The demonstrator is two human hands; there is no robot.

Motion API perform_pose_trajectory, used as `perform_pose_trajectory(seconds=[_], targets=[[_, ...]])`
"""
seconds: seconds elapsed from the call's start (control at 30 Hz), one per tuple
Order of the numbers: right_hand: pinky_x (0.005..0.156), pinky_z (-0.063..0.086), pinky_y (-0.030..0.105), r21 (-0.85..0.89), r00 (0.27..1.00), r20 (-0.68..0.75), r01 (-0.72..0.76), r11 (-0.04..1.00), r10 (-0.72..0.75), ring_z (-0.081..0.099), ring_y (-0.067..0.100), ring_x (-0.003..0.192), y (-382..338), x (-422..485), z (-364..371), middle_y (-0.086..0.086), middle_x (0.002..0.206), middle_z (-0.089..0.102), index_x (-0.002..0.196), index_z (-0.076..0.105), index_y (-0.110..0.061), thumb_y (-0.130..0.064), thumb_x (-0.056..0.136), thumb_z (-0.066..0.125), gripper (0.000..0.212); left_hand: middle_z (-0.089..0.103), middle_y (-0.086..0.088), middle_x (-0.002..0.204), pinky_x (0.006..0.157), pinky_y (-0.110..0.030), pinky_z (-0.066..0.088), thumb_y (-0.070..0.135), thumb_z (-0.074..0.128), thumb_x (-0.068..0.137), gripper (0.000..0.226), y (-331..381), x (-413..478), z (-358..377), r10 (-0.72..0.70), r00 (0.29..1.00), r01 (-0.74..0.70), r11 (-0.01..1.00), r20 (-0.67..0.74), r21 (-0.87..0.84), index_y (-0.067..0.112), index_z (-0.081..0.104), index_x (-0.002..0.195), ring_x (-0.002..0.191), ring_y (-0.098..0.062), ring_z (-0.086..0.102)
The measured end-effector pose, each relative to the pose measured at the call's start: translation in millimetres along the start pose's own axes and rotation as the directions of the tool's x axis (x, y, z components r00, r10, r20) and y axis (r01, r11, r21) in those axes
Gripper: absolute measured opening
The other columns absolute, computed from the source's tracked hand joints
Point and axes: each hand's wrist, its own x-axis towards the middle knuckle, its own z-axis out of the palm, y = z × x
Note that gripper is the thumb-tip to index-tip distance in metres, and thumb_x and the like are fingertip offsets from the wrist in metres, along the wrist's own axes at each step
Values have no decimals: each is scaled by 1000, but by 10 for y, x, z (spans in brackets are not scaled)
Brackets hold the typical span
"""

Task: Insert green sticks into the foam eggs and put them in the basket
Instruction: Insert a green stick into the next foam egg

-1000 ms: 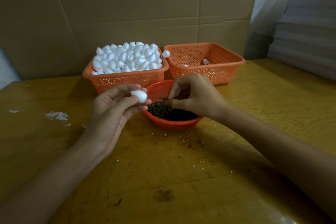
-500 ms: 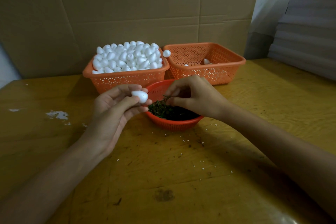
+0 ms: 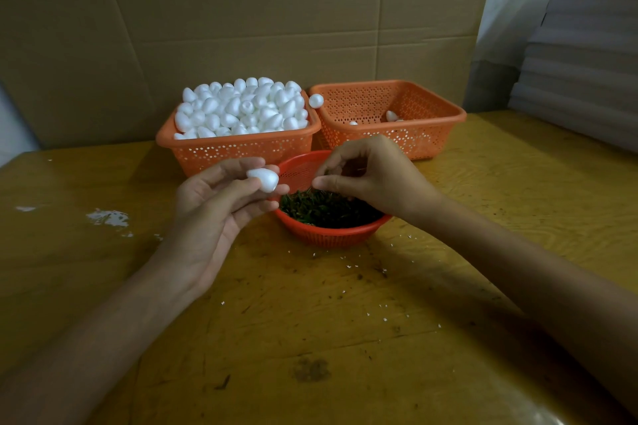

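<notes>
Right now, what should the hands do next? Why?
Probably move the right hand across and push a stick into the foam egg. The left hand holds that egg bare; the right hand is pinched close beside it, above the red bowl of green sticks. What it pinches is too small to see.

Nothing to read from where I'm sitting, honestly. No print, labels, brands or numbers I can make out on anything in view.
</notes>
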Motion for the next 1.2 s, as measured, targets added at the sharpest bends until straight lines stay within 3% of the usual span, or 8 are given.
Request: perform_pose_trajectory(seconds=[0.1,0.37,0.57,0.7,0.83,1.03,1.2], targets=[[65,61,29,58,1000,-15,-14,998,14,72,13,64,24,-2,-4,-1,76,76,91,81,-14,-29,86,82,16,76,-19,118,76,-28,62,15,71,89,24,9,-2,-2,-10,1000,10,1000,5,-1,14,75,112,104,-35,77],[80,65,38,250,1000,26,4,968,-11,78,23,84,-25,6,24,10,94,80,113,76,-2,-4,94,73,20,76,-19,117,77,-25,61,13,71,88,22,22,18,20,-34,999,30,995,-41,-94,15,78,108,93,-22,78],[75,65,42,246,995,-64,93,965,-80,77,21,74,-167,-55,95,8,83,79,100,69,2,-4,89,80,16,76,-20,118,84,-27,61,11,76,85,20,15,6,3,-35,999,33,996,-13,-85,17,82,103,103,-28,78],[78,63,47,164,991,-94,113,980,-99,78,10,79,-223,-80,94,3,84,79,97,67,0,-8,86,85,22,76,-20,119,84,-27,61,11,77,83,20,12,1,15,-38,999,37,997,-16,-73,17,82,101,104,-27,77],[78,62,48,148,990,-110,100,984,-84,78,12,80,-231,-78,84,3,83,79,94,66,0,-8,84,86,24,77,-20,117,82,-26,62,10,76,83,19,33,9,21,-39,999,36,996,-30,-78,16,83,98,100,-27,78],[78,63,37,72,988,-106,120,990,-112,76,9,77,-220,-64,70,1,81,78,91,66,-3,-10,82,88,26,76,-20,117,82,-26,62,9,75,83,19,40,1,10,-24,1000,25,998,10,-57,15,83,100,101,-28,78],[75,60,27,9,984,-81,160,987,-158,74,5,76,-226,-73,93,-3,79,77,91,64,-6,-10,81,89,28,78,-17,114,82,-28,62,17,85,78,23,29,-46,49,76,993,-88,987,92,138,18,82,101,104,-32,77]])
